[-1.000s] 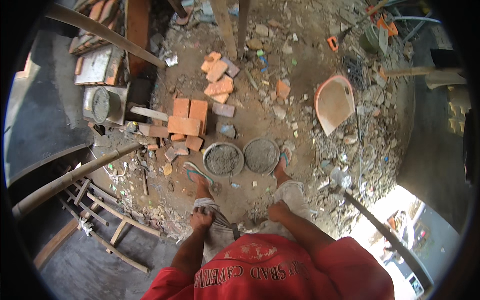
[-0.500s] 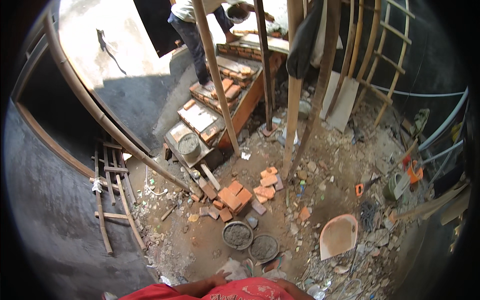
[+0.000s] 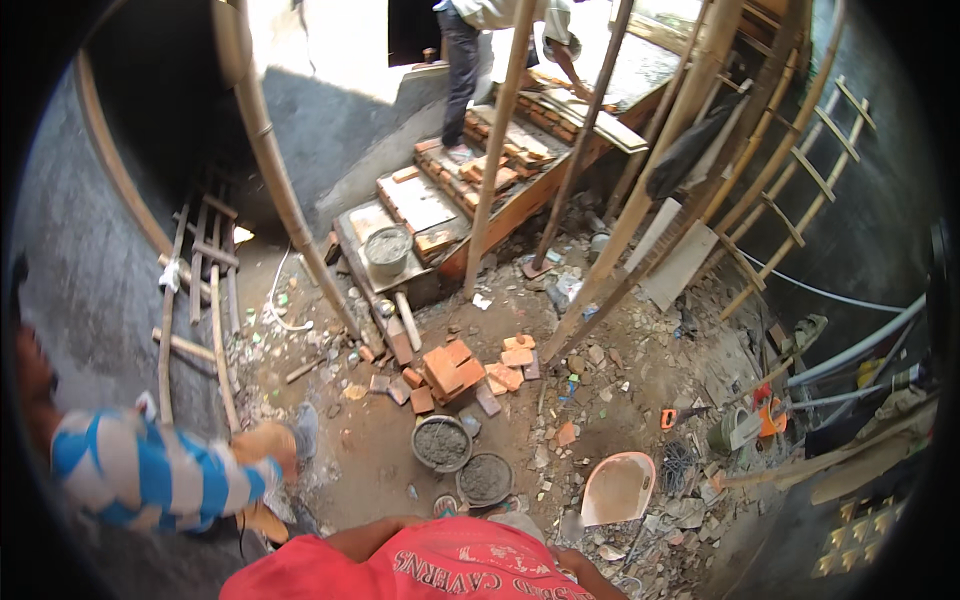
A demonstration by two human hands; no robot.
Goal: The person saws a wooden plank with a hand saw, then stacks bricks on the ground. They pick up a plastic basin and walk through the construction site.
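Observation:
Two round buckets of wet grey mortar stand side by side on the dirt just ahead of my feet: the farther bucket [image 3: 443, 471] and the nearer bucket [image 3: 511, 487]. My left forearm [image 3: 372, 537] bends in toward my waist, and its hand is hidden behind my red shirt [image 3: 450, 560]. Along my right side part of my right arm [image 3: 590, 572] shows, its hand out of sight too. Beyond the buckets lies a small pile of orange bricks [image 3: 450, 370], with a few paler bricks [image 3: 508, 368] beside it.
Close on my left, a person in a blue-and-white sleeve [image 3: 165, 470] leans in. Another bends over the brick stairs [image 3: 420, 205], where a mortar bucket [image 3: 388, 268] stands. Bamboo poles [image 3: 500, 150] rise between. Rubble, a saw [image 3: 680, 415] and a shallow basin [image 3: 618, 490] lie rightward.
My view has shifted, and the scene sits farther left. A person has come in at the left. My left hand, seen near my knee before, is now hidden. The stair worker reaches lower.

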